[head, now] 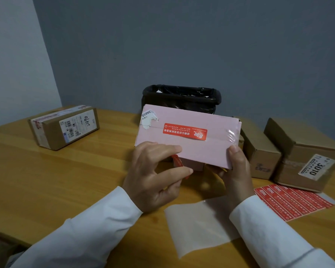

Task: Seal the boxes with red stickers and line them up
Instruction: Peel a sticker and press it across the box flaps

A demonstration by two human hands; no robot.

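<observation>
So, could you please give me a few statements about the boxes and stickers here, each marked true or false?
1. The pink box already has a red sticker on top. True.
2. The left hand is empty. False: its fingers pinch a second red sticker at the box's near side.
3. The right hand grips the pink box's right end. True.
4. The sticker sheet lies left of the pink box. False: it lies to the right, in front of the brown boxes.
5. A black bin stands behind the pink box. True.
</observation>
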